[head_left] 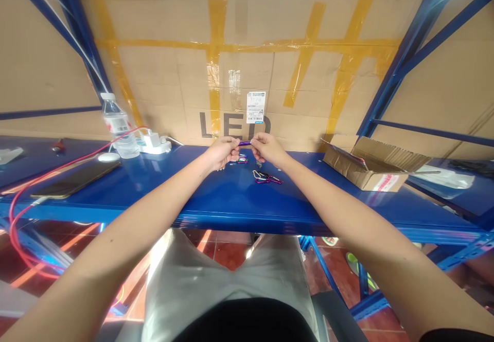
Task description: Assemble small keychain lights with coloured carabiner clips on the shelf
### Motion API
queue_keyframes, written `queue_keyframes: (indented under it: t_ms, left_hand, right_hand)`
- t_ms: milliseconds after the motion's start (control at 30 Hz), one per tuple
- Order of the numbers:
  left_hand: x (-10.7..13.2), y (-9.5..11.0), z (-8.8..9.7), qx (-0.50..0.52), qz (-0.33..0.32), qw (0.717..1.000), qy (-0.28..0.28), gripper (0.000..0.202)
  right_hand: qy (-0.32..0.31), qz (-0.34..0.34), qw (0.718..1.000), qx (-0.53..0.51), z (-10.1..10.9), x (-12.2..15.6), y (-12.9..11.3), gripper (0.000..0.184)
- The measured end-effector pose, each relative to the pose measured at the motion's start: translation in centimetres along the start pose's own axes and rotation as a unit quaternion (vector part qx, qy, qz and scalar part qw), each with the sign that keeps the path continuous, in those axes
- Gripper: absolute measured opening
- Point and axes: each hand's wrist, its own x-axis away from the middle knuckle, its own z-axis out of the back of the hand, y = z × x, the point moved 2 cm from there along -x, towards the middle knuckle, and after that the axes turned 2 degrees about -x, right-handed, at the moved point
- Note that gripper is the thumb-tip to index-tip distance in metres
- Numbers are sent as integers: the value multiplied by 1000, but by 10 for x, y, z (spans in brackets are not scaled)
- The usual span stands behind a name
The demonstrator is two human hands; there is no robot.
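A small, slim purple piece point(245, 143) with a shiny, rod-like look spans the gap between my hands above the blue table. My left hand point(225, 151) pinches its left end with thumb and fingers. At the opposite end, my right hand point(265, 147) grips it with the fingertips; its exact kind is too small to tell. Just below, purple and silver carabiners point(267, 178) lie together on the tabletop. Behind my left fingers sit several small coloured carabiners point(242, 160), partly covered. A small silvery bit point(259, 165) shows beneath my right hand.
An open cardboard box point(380, 180) stands at the right. To the left are a water bottle point(122, 131), a phone point(77, 179), a white charger point(152, 141) and a red cable point(23, 211). A large taped cardboard sheet point(162, 85) backs the blue table point(227, 205).
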Motion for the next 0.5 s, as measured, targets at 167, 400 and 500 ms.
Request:
queue_keyframes:
  t_ms: [167, 400, 500]
  left_hand:
    - [0, -3, 0, -78, -66, 995, 13, 19]
    - [-4, -6, 5, -221, -185, 957, 14, 9]
    - [-2, -5, 6, -280, -238, 930, 11, 5]
  right_hand:
    - [-14, -25, 999, -32, 1, 5, -6, 25]
    - [-35, -94, 989, -108, 5, 7, -12, 28]
    - [-61, -137, 978, -147, 5, 7, -15, 26]
